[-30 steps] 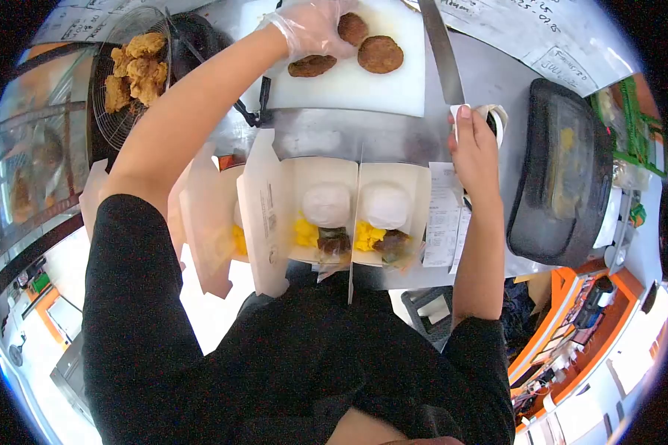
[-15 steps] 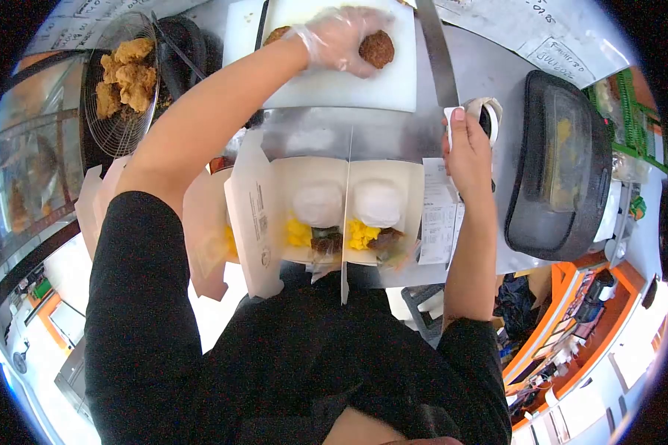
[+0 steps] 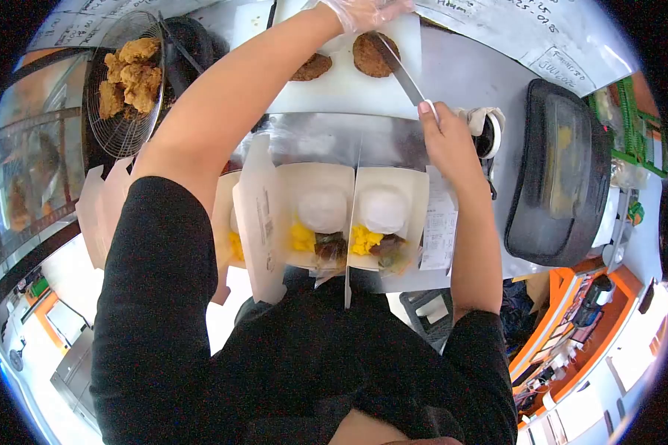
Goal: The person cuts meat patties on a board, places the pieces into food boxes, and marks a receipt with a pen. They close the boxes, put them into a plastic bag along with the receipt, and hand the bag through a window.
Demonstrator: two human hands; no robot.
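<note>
My right hand (image 3: 449, 141) is closed on the white handle of a knife (image 3: 404, 76), whose blade lies across a round brown patty (image 3: 367, 55) on the white cutting board (image 3: 334, 100). My left hand (image 3: 371, 13), in a clear glove, is just beyond that patty at the top edge of the view. Its visible fingers are stretched out, and part of the hand is cut off. Another brown patty (image 3: 313, 68) lies to the left, partly behind my left forearm.
Open boxes (image 3: 416, 193) with white rice mounds (image 3: 384, 209), yellow food and small dark packets stand before me. A wire strainer (image 3: 115, 141) with fried pieces (image 3: 137, 74) is at left. Right are a receipt (image 3: 439, 230), a cup (image 3: 490, 133) and a black container (image 3: 527, 170).
My left hand has let go of the right patty and moved up and away. My right hand has swung the knife left, its blade now over that patty. The view has shifted slightly.
</note>
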